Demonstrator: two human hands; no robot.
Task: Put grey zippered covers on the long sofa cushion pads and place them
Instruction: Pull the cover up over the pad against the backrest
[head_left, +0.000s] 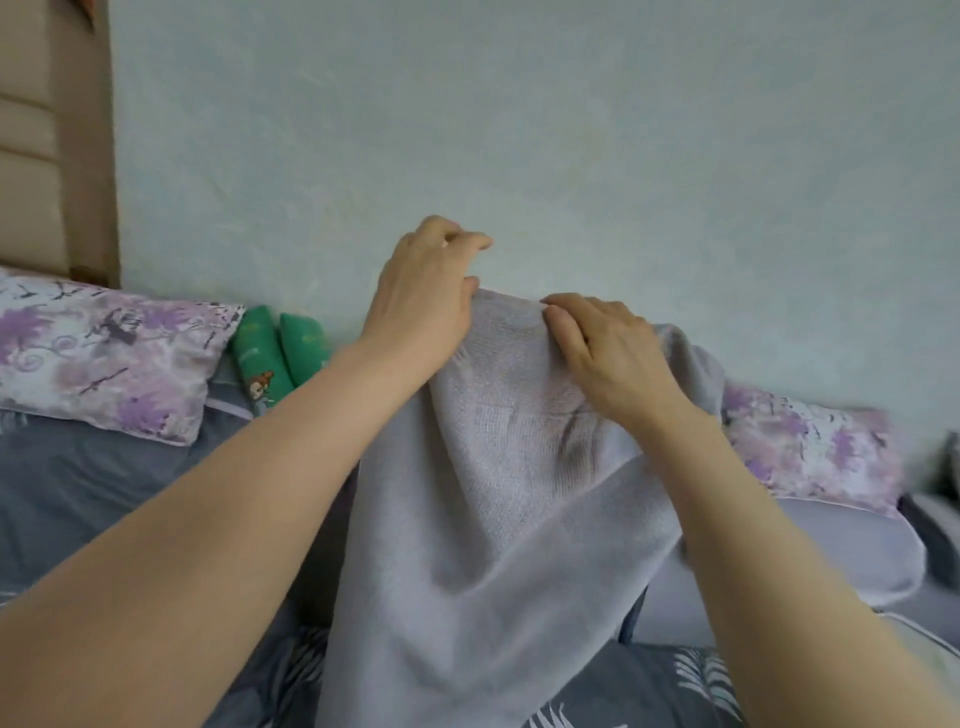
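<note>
Honestly, left hand (423, 296) and right hand (610, 348) both pinch the cover (493, 493) top; a slack grip could let it slump.

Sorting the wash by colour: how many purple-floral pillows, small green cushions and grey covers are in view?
Purple-floral pillows: 2
Green cushions: 2
Grey cover: 1
Total: 5
</note>
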